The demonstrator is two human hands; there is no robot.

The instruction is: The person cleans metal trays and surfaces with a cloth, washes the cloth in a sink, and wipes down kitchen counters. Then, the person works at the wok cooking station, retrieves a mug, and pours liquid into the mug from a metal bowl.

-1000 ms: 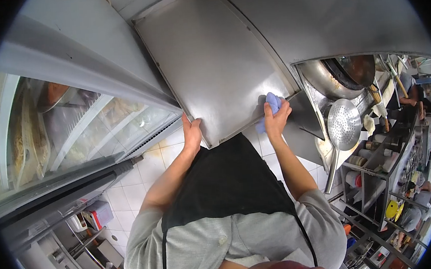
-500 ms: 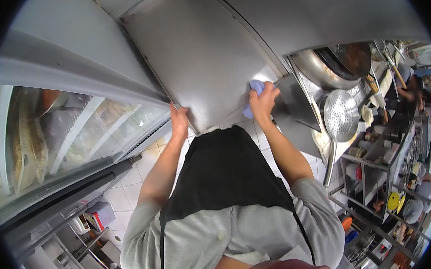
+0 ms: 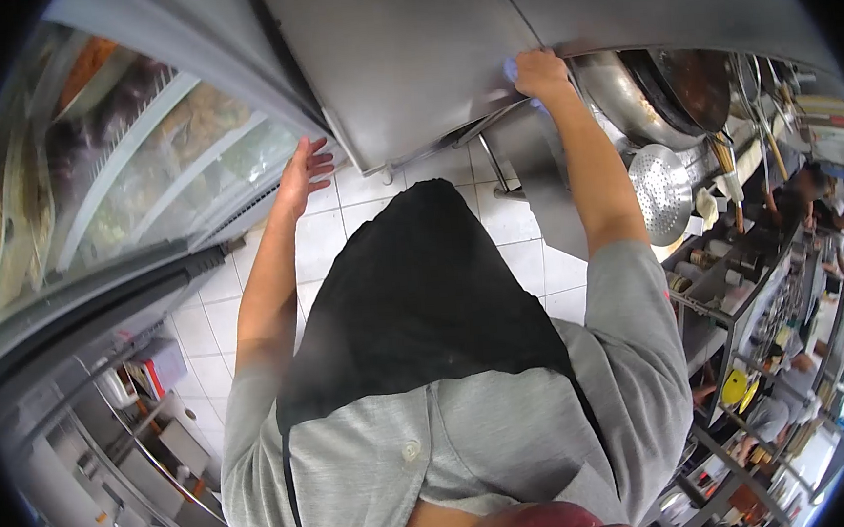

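Observation:
My right hand is closed on a blue-purple cloth, most of it hidden under the fingers. It presses near the right edge of a stainless steel counter, close to the raised steel panel behind. My left hand hangs just off the counter's front left corner with its fingers spread, holding nothing. Beside it stands a glass-fronted fridge with packed food showing inside.
To the right are a large metal pan, a perforated skimmer and several long-handled utensils. A steel panel juts below the counter's right side. White tiles cover the floor. Other people work at the far right.
My right hand has moved forward along the counter's right edge with the cloth. My left hand has let go of the counter's corner and moved left, its fingers now spread.

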